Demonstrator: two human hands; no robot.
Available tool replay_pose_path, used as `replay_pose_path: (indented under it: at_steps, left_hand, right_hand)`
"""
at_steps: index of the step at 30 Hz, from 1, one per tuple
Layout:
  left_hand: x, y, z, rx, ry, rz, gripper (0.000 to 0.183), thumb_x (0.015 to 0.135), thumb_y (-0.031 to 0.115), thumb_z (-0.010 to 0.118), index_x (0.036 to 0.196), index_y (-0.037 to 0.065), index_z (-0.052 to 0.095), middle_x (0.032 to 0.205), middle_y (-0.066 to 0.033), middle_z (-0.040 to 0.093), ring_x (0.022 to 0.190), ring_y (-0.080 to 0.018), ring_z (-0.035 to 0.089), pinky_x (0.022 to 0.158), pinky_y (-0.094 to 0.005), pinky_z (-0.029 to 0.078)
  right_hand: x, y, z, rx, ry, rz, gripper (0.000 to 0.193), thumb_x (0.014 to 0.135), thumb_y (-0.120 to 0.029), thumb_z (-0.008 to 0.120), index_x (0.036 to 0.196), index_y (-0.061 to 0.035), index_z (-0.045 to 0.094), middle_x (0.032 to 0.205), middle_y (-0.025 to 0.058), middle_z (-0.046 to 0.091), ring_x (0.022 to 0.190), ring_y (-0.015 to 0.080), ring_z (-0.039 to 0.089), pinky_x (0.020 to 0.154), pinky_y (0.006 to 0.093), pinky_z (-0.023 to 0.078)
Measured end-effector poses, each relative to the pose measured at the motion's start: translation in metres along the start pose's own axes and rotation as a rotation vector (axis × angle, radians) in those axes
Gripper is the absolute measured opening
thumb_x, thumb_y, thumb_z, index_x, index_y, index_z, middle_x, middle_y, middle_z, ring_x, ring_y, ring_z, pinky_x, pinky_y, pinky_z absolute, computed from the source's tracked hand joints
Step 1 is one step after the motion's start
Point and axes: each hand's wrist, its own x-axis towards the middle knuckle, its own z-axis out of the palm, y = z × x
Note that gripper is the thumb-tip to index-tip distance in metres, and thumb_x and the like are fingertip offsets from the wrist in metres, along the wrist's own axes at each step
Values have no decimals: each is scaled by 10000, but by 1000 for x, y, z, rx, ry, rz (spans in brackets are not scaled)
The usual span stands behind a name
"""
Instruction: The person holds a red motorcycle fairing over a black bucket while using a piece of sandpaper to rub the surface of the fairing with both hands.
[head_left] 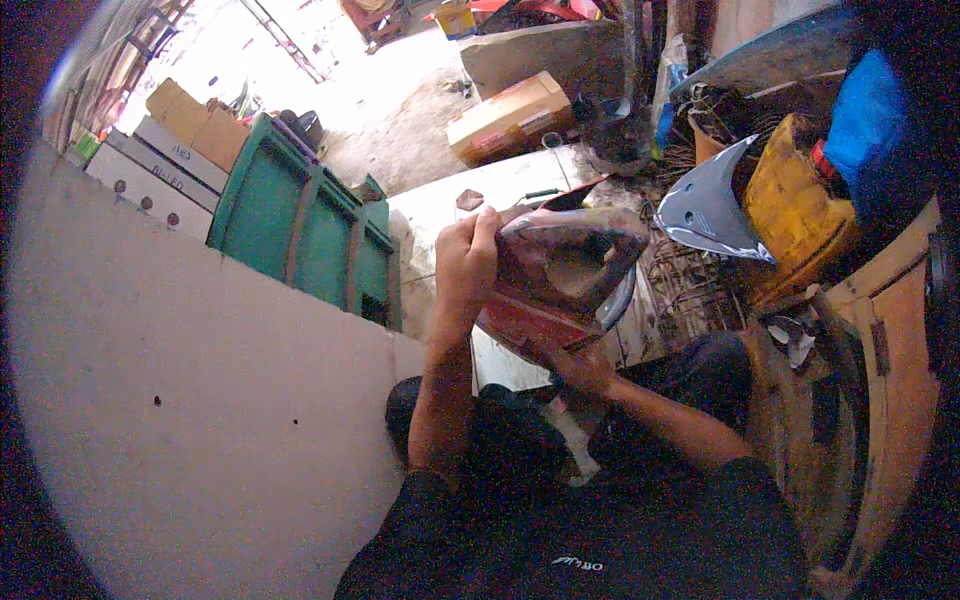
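A worn red and dark clothes iron [562, 268], its pointed soleplate facing up and to the right, is held over my lap. My left hand [465, 262] grips its rear left end from above. My right hand [578, 365] supports it from below at the near edge, partly hidden under the body. Both my forearms rise from my dark clothing at the bottom of the view.
A pale wall [180, 380] fills the left. A green crate [300, 225] stands behind it, with cardboard boxes [510, 118] farther back. To the right lie a grey plastic panel [705, 212], a yellow container [795, 205], blue cloth [870, 120], tangled wires and wooden boards [890, 400].
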Motion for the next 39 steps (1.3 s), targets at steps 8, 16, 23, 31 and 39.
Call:
replay_pose_path:
  at_steps: [8,16,23,31,39]
  left_hand:
    - [-7,5,-9,-134,20,34,408,937,265,492,882,-73,714,641,-95,641,589,-162,559,597,-334,449]
    - [-12,9,-16,0,35,74,412,946,250,513,755,-91,642,559,-96,550,553,-113,493,537,-320,402]
    - [-21,32,-11,-326,77,46,404,942,291,549,854,-69,712,677,-71,654,620,-125,563,598,-308,444]
    - [-12,14,-30,-64,-111,-93,427,942,302,519,836,-75,691,612,-57,607,581,-126,549,566,-327,439]
    - [-16,10,-35,-22,-38,-28,401,947,269,523,853,-80,696,626,-43,604,598,-107,538,565,-306,428]
  right_hand:
    - [4,-35,-2,39,-87,36,437,883,-278,708,1201,2,600,1194,147,638,1052,244,628,922,365,506]
    - [-1,-15,-3,87,-101,-27,369,902,-221,659,1205,-17,606,1197,145,640,1076,248,619,940,374,498]
    - [-3,-25,-7,84,-123,-2,344,919,-202,622,1216,-30,601,1212,142,635,1103,258,605,958,391,487]
    - [2,-22,-12,3,-237,99,405,873,-196,674,1231,-21,598,1205,118,643,1114,209,596,979,365,470]
    - [4,-27,-8,-16,-198,-21,392,863,-216,695,1194,-18,623,1164,138,658,1110,231,601,983,378,462]
